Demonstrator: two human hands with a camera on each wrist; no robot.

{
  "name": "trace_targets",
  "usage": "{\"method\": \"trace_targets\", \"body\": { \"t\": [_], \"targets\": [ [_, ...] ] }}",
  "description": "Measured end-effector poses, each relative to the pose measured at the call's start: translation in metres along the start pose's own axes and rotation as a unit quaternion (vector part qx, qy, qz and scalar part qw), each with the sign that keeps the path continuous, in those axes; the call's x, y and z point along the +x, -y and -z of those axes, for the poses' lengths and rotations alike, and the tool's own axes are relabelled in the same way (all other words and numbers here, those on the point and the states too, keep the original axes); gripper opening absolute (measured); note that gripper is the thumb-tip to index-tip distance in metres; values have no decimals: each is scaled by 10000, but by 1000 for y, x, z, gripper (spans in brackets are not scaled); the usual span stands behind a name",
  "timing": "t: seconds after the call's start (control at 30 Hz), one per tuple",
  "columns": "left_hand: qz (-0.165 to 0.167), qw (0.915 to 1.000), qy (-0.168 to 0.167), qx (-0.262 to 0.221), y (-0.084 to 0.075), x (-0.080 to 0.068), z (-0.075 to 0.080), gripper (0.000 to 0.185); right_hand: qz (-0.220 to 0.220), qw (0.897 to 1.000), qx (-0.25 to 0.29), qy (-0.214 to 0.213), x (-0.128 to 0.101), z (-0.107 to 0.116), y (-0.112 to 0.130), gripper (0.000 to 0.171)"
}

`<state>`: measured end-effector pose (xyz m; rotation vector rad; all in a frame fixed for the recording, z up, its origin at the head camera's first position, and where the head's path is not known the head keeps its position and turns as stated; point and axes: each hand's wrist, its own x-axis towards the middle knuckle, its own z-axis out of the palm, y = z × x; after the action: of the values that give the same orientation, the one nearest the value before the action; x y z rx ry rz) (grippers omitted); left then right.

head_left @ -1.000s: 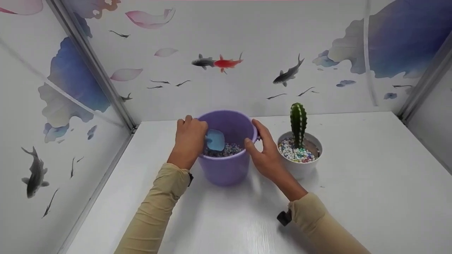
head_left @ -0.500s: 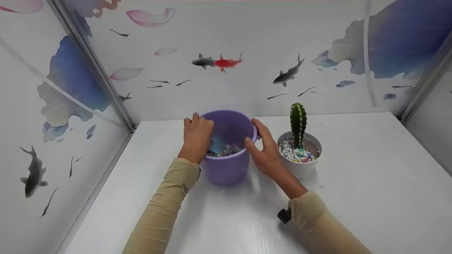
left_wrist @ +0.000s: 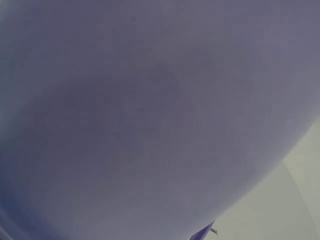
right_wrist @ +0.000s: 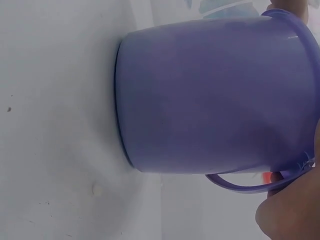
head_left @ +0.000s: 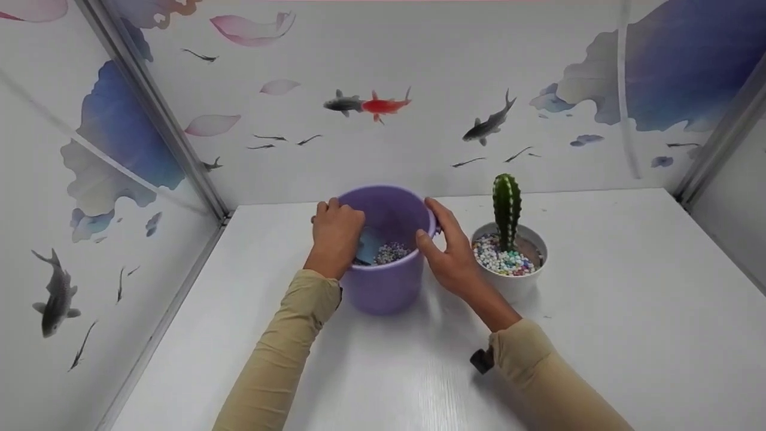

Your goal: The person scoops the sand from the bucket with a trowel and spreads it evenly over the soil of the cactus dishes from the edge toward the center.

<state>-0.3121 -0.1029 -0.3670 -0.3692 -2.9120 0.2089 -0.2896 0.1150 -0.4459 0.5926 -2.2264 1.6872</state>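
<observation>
A purple bucket (head_left: 383, 287) stands upright on the white table with small multicoloured pebbles (head_left: 393, 253) inside. Over its left rim, my left hand (head_left: 336, 233) has curled fingers gripping a light-blue toy shovel (head_left: 369, 244); the handle is hidden by the hand and the blade is down at the pebbles. My right hand (head_left: 449, 254) grips the bucket's right rim, thumb on the near side and fingers on the far side. The right wrist view shows the bucket's hanging handle (right_wrist: 240, 189) beside that hand. Blurred purple bucket wall (left_wrist: 150, 125) fills most of the left wrist view.
A cactus (head_left: 507, 209) in a white pot (head_left: 508, 284) with coloured pebbles stands just right of my right hand. The white table (head_left: 628, 299) meets a back wall (head_left: 419, 161) and a left wall (head_left: 36, 209), both printed with fish.
My left hand has shifted a little right over the bucket, and the shovel blade has gone lower, down among the pebbles. The right hand keeps its grip on the rim.
</observation>
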Motion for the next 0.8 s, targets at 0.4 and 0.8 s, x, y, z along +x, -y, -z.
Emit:
{"method": "trace_targets", "body": {
  "t": [0.4, 0.8],
  "targets": [
    [-251, 9990, 359, -23, 2, -1, 1, 16, -85, 9997, 219, 4, 0, -1, -1, 66],
    [-280, 9978, 601, -94, 5, 0, 2, 18, -52, 9994, 333, 2, 1, -3, -2, 67]
  ]
}}
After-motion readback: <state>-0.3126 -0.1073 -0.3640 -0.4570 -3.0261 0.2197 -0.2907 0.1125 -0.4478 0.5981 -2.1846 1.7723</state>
